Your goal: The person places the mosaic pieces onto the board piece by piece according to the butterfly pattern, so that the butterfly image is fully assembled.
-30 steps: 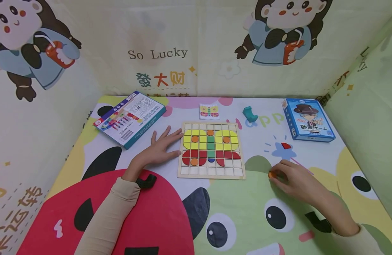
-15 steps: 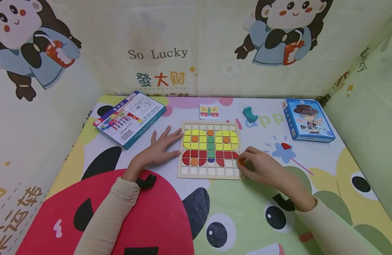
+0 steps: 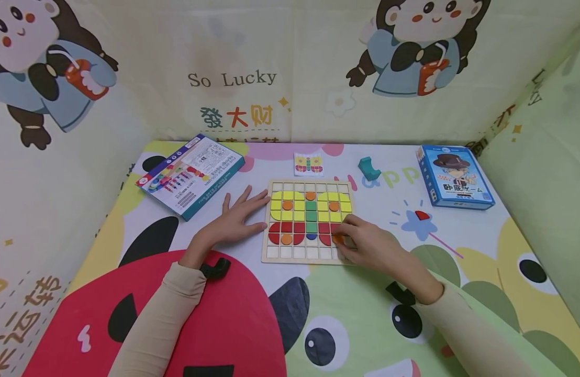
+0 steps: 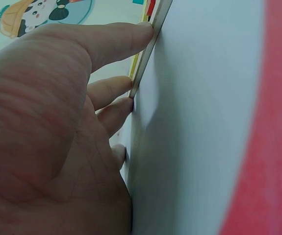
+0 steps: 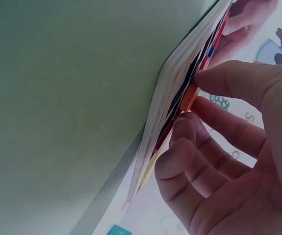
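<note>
A square wooden grid board [image 3: 290, 255] lies on the table with yellow, red, green, orange and blue tiles forming a butterfly shape. My left hand [image 3: 235, 220] lies at its left edge, fingers spread and fairly straight, thumb and fingertips against the rim in the left wrist view. Over the lower right part of the board, my right hand [image 3: 372, 243] pinches an orange round tile [image 5: 189, 99] between thumb and index finger. The tile is right at the grid cells beside the red tiles [image 3: 325, 239]; the hand covers the board's right edge.
Behind the board lies a small butterfly picture card [image 3: 309, 164]. A teal curved piece [image 3: 369, 169] stands to its right. A flat game box [image 3: 193, 175] is at back left, a blue box [image 3: 456, 178] at back right. A small red piece [image 3: 422, 215] lies right of the board.
My right hand has moved left from the table onto the board's lower right area, carrying the orange round tile. My left hand has stayed at the board's left edge.
</note>
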